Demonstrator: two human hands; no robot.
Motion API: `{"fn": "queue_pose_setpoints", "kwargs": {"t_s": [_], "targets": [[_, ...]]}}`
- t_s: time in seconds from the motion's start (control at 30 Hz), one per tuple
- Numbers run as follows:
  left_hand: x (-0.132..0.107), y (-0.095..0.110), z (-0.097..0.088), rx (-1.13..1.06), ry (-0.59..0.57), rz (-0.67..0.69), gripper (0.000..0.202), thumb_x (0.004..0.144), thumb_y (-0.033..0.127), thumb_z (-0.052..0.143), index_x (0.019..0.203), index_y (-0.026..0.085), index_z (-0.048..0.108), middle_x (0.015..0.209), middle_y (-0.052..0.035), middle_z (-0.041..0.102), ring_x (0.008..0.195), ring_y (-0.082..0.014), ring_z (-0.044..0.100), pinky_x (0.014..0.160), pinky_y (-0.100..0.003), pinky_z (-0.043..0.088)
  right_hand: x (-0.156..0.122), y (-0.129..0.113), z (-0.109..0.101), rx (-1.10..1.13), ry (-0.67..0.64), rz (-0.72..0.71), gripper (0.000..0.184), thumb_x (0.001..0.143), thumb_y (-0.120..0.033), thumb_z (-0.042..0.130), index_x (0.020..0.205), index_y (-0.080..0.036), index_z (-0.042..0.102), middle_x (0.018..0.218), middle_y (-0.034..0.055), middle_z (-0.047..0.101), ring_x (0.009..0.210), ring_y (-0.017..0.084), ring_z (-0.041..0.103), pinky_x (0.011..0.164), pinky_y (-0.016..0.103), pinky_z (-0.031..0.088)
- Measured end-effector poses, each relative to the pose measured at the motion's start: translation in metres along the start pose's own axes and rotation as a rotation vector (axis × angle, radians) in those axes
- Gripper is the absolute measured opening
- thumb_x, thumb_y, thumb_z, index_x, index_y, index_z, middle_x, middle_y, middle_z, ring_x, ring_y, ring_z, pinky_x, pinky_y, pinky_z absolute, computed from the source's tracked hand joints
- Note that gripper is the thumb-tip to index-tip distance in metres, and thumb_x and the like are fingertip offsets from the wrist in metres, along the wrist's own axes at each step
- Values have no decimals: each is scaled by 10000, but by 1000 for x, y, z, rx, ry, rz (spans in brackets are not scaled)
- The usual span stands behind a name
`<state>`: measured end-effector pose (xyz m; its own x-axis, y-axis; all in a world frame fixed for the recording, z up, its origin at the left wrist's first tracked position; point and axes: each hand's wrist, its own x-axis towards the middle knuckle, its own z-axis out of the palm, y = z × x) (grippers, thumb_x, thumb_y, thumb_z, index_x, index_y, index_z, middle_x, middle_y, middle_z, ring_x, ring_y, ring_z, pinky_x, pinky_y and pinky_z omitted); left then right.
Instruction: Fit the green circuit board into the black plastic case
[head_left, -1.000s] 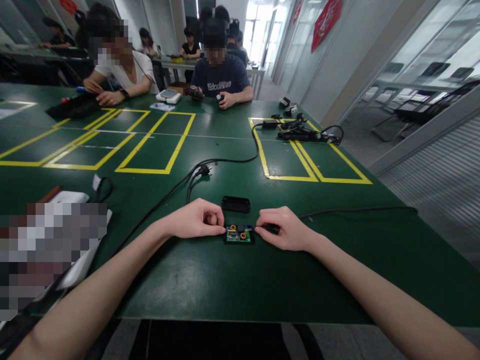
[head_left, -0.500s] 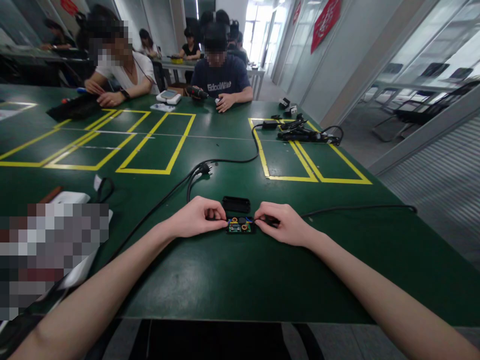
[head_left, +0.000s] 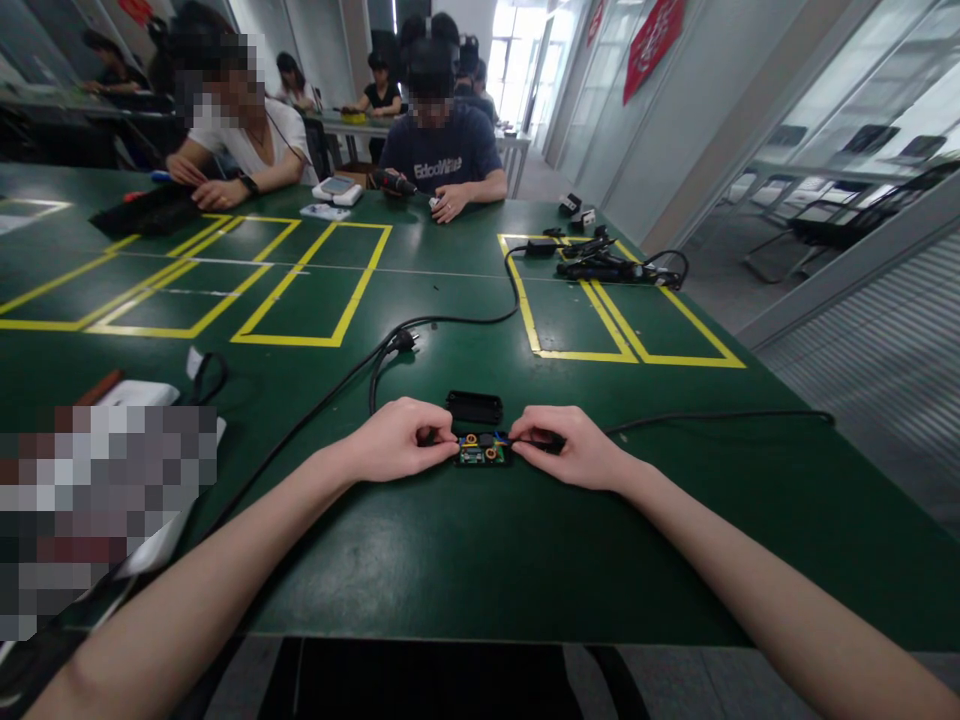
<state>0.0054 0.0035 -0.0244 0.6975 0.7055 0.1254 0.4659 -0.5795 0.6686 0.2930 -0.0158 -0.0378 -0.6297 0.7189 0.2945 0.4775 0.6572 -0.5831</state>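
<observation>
Curled inward, the left hand (head_left: 405, 440) and right hand (head_left: 570, 446) flank the circuit board (head_left: 480, 454), right grip pinching a black cable (head_left: 720, 415), left grip at the board's left end (its hold unclear).

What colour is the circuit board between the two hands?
The circuit board is green, shown in the head view.

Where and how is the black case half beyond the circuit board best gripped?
The black case half is probably best pinched at its two short ends, from above: it lies flat, long sides running left to right, and the circuit board crowds its near side.
</observation>
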Motion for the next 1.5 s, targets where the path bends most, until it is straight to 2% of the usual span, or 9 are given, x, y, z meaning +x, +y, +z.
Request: {"fn": "queue_pose_setpoints", "kwargs": {"t_s": [0.27,0.5,0.7,0.83,1.03,1.2,1.5], "targets": [[0,5,0,-19,-4,9,151,890,256,620,774,169,662,630,31,574,560,-102,495,566,-213,350,0,1,-4,0,-22,-22,184,1014,-284,574,942,-179,707,814,45,698,664,145,620,628,269,485],[0,4,0,-6,-5,7,154,904,271,621,804,170,681,684,13,599,611,-117,528,595,-222,382,1,3,-6,55,-40,-16,236,1044,-307,564,928,-184,729,900,71,747,809,181,706,756,304,548],[0,3,-1,45,-9,35,221,917,262,603,717,170,624,660,17,573,616,-122,503,604,-234,354,0,3,-7,34,-62,-23,172,1017,-292,597,975,-184,725,906,70,746,803,179,698,745,301,544],[0,1,0,41,-7,47,237,923,261,605,704,172,608,656,21,561,617,-121,496,607,-235,345,0,0,-8,-18,-76,-88,125,966,-281,673,898,-178,689,896,67,722,809,182,677,743,297,532],[0,-1,-1,-22,-24,35,220,931,270,632,740,161,648,716,5,617,663,-125,522,639,-236,364,1,2,-9,-80,-81,-142,221,989,-356,675,855,-179,671,883,61,689,780,172,660,688,273,506],[0,-2,-4,-109,-51,48,198,938,275,664,781,157,679,750,3,630,699,-129,540,667,-238,390,0,4,-10,-145,-91,-175,254,1015,-379,639,870,-178,697,927,73,702,812,173,674,703,268,504],[0,-7,-6,-122,-66,72,223,968,320,662,810,163,679,786,-3,632,735,-140,557,689,-248,407,0,3,-12,-228,-100,-216,341,1057,-432,556,890,-174,704,939,79,711,825,170,680,714,268,509]]}}
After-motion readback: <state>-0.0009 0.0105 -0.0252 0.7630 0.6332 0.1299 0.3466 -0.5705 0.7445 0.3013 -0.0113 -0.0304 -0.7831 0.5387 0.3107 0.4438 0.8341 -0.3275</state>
